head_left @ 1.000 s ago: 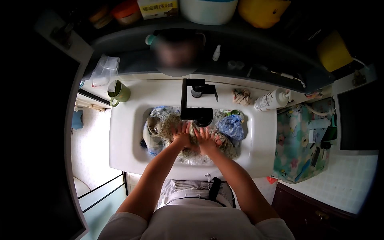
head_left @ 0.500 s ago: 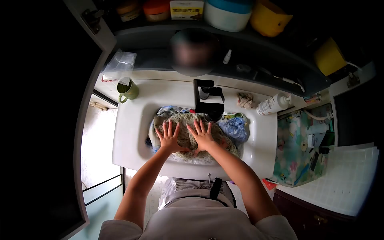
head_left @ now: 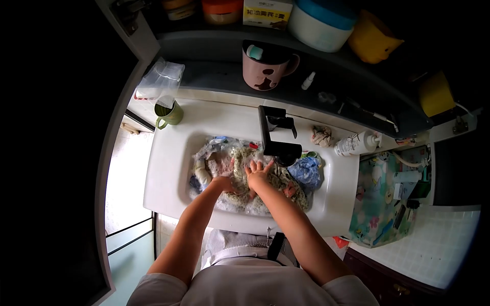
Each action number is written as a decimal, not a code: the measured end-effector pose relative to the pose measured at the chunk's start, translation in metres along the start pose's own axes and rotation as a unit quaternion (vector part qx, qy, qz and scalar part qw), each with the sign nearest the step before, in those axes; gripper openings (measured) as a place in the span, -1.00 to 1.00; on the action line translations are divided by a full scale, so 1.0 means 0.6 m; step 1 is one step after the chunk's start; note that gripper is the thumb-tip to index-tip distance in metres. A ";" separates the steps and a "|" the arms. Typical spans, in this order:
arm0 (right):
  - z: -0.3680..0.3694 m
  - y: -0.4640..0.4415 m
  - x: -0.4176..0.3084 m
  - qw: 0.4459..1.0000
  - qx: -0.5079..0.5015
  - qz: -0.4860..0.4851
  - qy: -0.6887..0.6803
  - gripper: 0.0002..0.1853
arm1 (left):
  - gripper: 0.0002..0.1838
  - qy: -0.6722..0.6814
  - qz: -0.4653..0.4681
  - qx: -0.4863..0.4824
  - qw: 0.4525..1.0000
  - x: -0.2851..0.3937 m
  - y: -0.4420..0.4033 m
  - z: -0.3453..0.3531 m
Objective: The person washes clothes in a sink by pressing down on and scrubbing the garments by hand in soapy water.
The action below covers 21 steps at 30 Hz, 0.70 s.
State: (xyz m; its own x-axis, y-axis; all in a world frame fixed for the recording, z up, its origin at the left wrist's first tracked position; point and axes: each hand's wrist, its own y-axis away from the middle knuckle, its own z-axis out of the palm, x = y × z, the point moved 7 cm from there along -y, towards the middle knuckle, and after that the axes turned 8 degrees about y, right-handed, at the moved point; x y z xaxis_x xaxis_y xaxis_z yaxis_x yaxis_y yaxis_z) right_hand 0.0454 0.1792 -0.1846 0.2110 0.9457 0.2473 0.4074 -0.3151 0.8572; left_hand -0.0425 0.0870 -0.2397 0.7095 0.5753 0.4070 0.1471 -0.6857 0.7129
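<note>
My right hand [head_left: 258,175] spreads open on patterned cloth [head_left: 279,179]. Suds [head_left: 250,206] partly hide my left hand [head_left: 223,182]; I can't tell its grip.

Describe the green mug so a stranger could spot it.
Start at the white sink and find its back left corner. The green mug stands there, by the clear plastic bag. Unlike the pink mug on the dark shelf, it's on the sink.

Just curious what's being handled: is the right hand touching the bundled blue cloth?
Apart. The head view shows patterned cloth between the right hand, fingers spread, and the blue cloth.
</note>
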 end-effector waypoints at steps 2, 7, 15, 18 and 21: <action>-0.008 0.015 0.009 0.998 0.019 -0.006 -0.057 0.62 | 0.51 0.020 0.042 0.112 0.993 0.010 0.010 -0.015; -0.050 0.100 0.017 0.957 0.280 -0.047 -0.065 0.57 | 0.47 -0.074 -0.004 0.272 0.960 0.089 0.181 -0.146; -0.081 0.084 -0.014 0.964 0.250 -0.093 0.017 0.63 | 0.53 -0.094 -0.057 0.213 0.971 0.019 0.140 -0.136; -0.072 0.059 -0.016 0.974 0.190 -0.122 0.012 0.62 | 0.48 -0.106 -0.093 0.140 0.980 0.002 0.122 -0.119; -0.060 0.025 -0.022 0.981 0.148 -0.125 0.014 0.60 | 0.43 -0.079 -0.107 0.077 0.988 0.001 0.107 -0.113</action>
State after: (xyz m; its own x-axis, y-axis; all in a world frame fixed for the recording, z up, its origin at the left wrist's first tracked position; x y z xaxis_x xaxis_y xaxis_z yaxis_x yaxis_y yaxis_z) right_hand 0.0167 0.1648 -0.1588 0.0485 0.9969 0.0614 0.6848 -0.0779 0.7246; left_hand -0.0795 0.0734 -0.1550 0.7472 0.6467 0.1530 0.4011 -0.6224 0.6721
